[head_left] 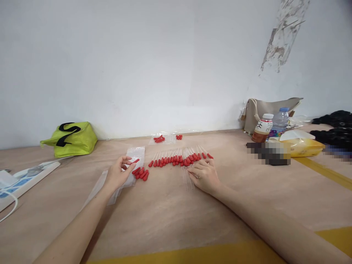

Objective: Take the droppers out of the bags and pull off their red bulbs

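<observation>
A row of clear glass droppers with red rubber bulbs (180, 158) lies across the middle of the tan table. My right hand (204, 175) rests palm down on the near end of that row, fingers spread over clear tubes. My left hand (118, 173) hovers over clear plastic bags (136, 153) and pinches one red bulb (135, 161) between thumb and forefinger. Beside it sits a small pile of loose red bulbs (141, 173).
More red bulbs in clear bags (160, 139) lie near the wall. A lime green bag (70, 138) sits at far left, a white power strip (26, 176) by the left edge. Bottles (263, 128), a beige bag (271, 107) and a yellow packet (305, 146) crowd the right.
</observation>
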`<state>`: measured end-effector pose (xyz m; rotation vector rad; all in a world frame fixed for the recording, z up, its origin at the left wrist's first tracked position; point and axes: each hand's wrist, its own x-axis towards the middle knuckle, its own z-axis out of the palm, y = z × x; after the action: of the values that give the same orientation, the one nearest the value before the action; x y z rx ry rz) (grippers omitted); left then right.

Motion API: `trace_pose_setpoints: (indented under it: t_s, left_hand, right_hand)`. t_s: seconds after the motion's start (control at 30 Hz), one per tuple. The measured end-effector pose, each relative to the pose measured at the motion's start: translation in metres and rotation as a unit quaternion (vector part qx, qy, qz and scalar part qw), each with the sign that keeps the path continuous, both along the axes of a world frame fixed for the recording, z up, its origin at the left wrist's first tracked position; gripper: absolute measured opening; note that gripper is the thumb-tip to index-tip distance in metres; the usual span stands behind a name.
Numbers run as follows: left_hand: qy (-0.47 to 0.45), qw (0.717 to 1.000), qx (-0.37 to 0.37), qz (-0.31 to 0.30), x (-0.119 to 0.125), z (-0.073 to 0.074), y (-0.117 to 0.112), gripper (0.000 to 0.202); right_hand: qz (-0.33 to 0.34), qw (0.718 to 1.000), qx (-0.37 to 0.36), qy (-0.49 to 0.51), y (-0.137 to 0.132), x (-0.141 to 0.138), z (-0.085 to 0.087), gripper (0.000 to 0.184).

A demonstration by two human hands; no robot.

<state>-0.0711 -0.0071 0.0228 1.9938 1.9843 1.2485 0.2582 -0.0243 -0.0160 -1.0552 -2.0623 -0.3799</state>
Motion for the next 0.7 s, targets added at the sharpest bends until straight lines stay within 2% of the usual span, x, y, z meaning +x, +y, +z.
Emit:
trace_pose_setpoints:
  t_s: [0.23,0.43,0.6,0.7]
  left_hand:
    - [0.052,0.997,-0.049,-0.018,-0.003,-0.011,0.006,0.035]
    - [0.045,0.995,-0.086,-0.029,-0.007,-0.016,0.008,0.035]
    - [0.050,0.997,-0.055,0.037,-0.002,-0.010,0.004,0.033]
    - [0.108,0.993,-0.042,0.030,0.009,-0.001,0.004,0.031]
  right_hand:
    - [0.021,0.998,-0.047,-0.039,-0.007,-0.003,0.005,0.018]
    - [0.044,0.995,-0.076,-0.054,-0.013,0.000,0.008,0.032]
    - [0.053,0.993,-0.089,-0.061,-0.013,0.001,0.005,0.036]
    - [0.053,0.994,-0.083,-0.053,-0.012,0.000,0.004,0.037]
